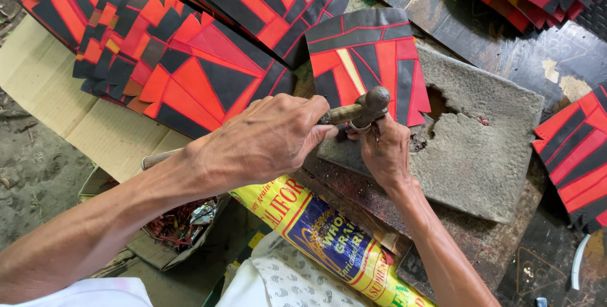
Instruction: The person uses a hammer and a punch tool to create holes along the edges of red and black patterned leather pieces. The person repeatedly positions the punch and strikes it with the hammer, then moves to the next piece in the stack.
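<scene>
Meanwhile left hand [265, 139] grips hammer [363, 110]; right hand [386, 152] steadies punch [360, 127]

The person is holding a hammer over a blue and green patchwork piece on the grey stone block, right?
Not quite. In the head view, the patchwork piece is red and black, not blue and green. The rest holds: the left hand grips the hammer over that piece on the grey stone block, with the right hand beside it.
</scene>
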Demonstrator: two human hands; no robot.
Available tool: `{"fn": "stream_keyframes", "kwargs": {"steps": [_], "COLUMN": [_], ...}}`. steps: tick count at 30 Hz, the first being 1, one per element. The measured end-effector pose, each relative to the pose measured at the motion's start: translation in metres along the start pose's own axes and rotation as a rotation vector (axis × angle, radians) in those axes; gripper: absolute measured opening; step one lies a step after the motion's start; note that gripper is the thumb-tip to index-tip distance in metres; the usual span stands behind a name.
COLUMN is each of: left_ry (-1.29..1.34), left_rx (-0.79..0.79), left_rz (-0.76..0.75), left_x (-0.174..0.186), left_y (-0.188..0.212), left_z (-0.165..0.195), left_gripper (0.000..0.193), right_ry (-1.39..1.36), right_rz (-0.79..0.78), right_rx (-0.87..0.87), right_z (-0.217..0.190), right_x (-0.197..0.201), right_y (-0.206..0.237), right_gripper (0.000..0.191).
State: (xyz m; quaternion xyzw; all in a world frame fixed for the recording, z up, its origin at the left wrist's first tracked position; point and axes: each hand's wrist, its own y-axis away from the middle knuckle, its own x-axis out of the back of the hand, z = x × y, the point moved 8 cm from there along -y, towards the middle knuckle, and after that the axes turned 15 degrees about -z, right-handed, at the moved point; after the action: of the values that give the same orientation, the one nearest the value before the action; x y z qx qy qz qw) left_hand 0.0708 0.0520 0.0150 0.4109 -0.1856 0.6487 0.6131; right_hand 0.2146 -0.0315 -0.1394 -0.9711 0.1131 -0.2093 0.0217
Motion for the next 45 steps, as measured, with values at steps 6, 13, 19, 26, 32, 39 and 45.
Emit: {"fn": "stream_keyframes", "kwargs": {"steps": [6,13,19,26,32,39,45], "left_ry": [0.009,-0.018,0.085,-0.193,0.028,0.026,0.033], "left_rx": [0.042,-0.037,-0.394,0.024,0.009,0.030,0.097], "left_rz": [-0.026,0.032,0.289,-0.117,-0.038,-0.012,-0.064], "left_x": [-0.002,0.007,0.046,0.004,-0.003,0.005,0.002], "left_y": [0.000,-0.001,0.017,-0.013,-0.002,0.001,0.003], "left_z": [-0.005,0.009,0.056,0.026,0.000,-0.006,-0.013], "left_gripper": [0.027,0.028,0.022,0.016,0.027,0.028,0.030], "right_ry": [0.041,0.133,0.328,0.356,0.104,-0.025,0.006], "right_rz": [-0.009,-0.033,0.016,-0.015,0.011,0.023,0.019], "right_rx": [0.030,0.039,0.202,0.224,0.012,-0.021,-0.006], "right_z": [-0.003,-0.002,-0.011,-0.018,-0.006,0.004,0.005], "right_x": [0.000,-0.003,-0.003,-0.009,-0.001,0.000,0.000], "right_y": [0.001,0.000,0.003,0.000,-0.001,-0.003,-0.001], "right_gripper": [0.020,0.006,0.009,0.010,0.018,0.016,0.008]}}
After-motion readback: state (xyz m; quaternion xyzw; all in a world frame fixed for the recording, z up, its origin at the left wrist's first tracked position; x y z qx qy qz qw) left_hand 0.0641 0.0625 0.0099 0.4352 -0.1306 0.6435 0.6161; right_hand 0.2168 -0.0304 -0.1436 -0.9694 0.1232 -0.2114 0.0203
